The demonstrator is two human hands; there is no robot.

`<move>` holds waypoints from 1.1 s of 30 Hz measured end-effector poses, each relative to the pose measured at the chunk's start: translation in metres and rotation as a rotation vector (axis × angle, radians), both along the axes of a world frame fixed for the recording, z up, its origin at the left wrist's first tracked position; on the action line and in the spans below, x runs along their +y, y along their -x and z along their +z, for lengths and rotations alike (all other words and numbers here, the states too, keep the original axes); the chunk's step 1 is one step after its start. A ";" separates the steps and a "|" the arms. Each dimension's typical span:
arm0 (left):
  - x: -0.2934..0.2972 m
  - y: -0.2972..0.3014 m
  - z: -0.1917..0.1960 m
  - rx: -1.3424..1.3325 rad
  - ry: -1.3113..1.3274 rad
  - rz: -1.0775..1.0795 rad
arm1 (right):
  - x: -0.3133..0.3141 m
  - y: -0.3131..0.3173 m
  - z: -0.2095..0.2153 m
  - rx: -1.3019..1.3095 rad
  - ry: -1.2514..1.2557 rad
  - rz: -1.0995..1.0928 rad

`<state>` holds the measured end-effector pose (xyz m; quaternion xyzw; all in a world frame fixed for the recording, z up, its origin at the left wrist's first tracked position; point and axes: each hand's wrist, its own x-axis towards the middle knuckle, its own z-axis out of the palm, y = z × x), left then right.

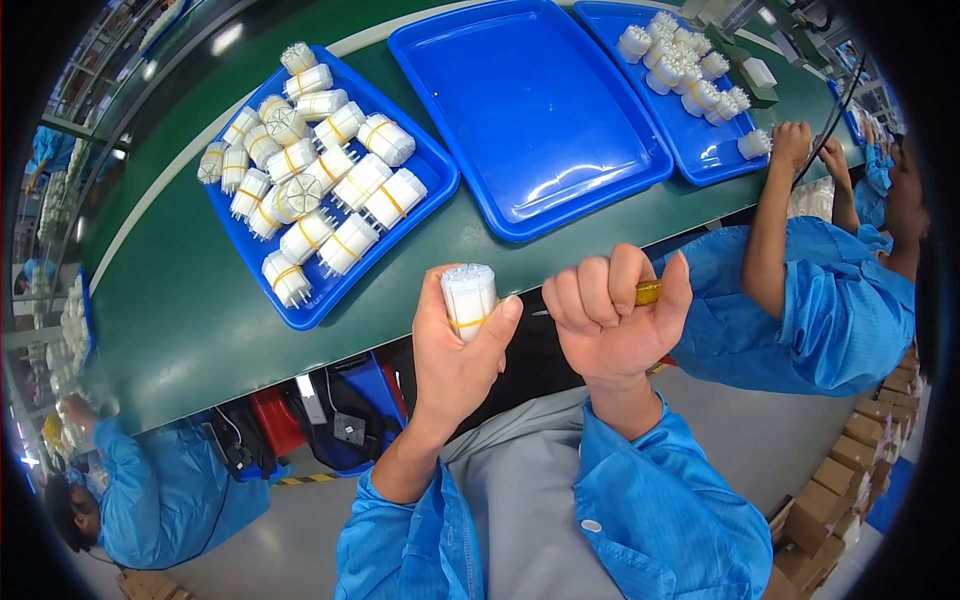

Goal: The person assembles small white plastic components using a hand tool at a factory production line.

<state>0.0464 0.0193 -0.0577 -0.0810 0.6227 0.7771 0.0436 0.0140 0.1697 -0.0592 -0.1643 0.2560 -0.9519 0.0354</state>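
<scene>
The left hand (455, 345) grips one white bundle (468, 298) upright; the right hand (610, 310) is fisted around a yellow tape roll (648, 292). Many banded bundles already fill the tray (415, 215) ahead-left of the hands (the middle tray (600, 190) holds nothing), so this wrap looks partway done.

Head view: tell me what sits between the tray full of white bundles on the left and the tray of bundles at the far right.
In the head view, an empty blue tray lies between the left tray and the right tray, on the green belt.

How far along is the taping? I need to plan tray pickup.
Done: many banded white bundles fill the left tray. In hand: the left hand holds one bundle; the right hand grips a yellow tape roll. The middle tray holds nothing.
</scene>
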 end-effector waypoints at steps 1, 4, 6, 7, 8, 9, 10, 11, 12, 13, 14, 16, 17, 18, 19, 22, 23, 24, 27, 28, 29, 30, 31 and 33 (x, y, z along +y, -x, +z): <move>0.000 0.000 0.001 0.000 0.001 -0.002 | 0.001 0.001 0.001 0.000 0.001 -0.002; 0.002 -0.003 -0.002 -0.006 0.014 -0.006 | 0.002 0.004 0.011 0.042 0.009 0.005; 0.002 -0.005 -0.013 0.170 0.187 -0.003 | 0.001 0.008 0.021 0.112 0.071 0.037; 0.003 -0.007 -0.012 0.169 0.182 -0.011 | 0.000 0.008 0.025 0.111 0.066 0.029; 0.004 -0.008 -0.012 0.182 0.229 0.020 | -0.001 0.009 0.028 0.152 0.072 0.056; 0.006 -0.009 -0.013 0.195 0.275 0.050 | -0.002 0.009 0.031 0.192 0.077 0.081; 0.007 -0.009 -0.012 0.194 0.270 0.041 | -0.005 0.009 0.033 0.197 0.104 0.088; 0.008 -0.009 -0.010 0.270 0.351 0.052 | -0.006 0.009 0.033 0.195 0.099 0.080; 0.009 -0.010 -0.007 0.345 0.433 0.070 | -0.008 0.010 0.033 0.197 0.109 0.104; 0.009 -0.010 -0.007 0.344 0.429 0.068 | -0.009 0.010 0.032 0.199 0.119 0.129; 0.009 -0.010 -0.006 0.365 0.440 0.067 | -0.009 0.009 0.032 0.189 0.124 0.142; 0.009 -0.011 -0.006 0.385 0.450 0.067 | -0.009 0.008 0.032 0.186 0.122 0.136; 0.008 -0.011 -0.006 0.392 0.453 0.060 | -0.010 0.008 0.032 0.185 0.123 0.131; 0.008 -0.011 -0.006 0.399 0.456 0.053 | -0.010 0.007 0.032 0.183 0.121 0.130; 0.008 -0.011 -0.006 0.398 0.454 0.052 | -0.010 0.006 0.032 0.179 0.123 0.129; 0.007 -0.011 -0.007 0.402 0.472 0.049 | -0.011 0.005 0.031 0.172 0.118 0.132; 0.007 -0.011 -0.008 0.409 0.476 0.050 | -0.011 0.005 0.031 0.169 0.112 0.135; 0.007 -0.011 -0.008 0.417 0.479 0.051 | -0.011 0.005 0.031 0.169 0.111 0.135; 0.008 -0.011 -0.010 0.464 0.538 0.062 | -0.011 0.004 0.034 0.168 0.119 0.145; 0.007 -0.010 -0.010 0.464 0.538 0.061 | -0.011 0.003 0.036 0.141 0.093 0.154; 0.007 -0.010 -0.011 0.490 0.556 0.057 | -0.011 0.003 0.038 0.114 0.067 0.162; 0.006 -0.009 -0.011 0.517 0.574 0.053 | -0.010 0.004 0.038 0.114 0.067 0.160; 0.006 -0.009 -0.011 0.516 0.574 0.051 | -0.010 0.005 0.038 0.096 0.033 0.188; 0.005 -0.008 -0.010 0.535 0.636 0.029 | -0.010 0.007 0.037 0.079 -0.002 0.213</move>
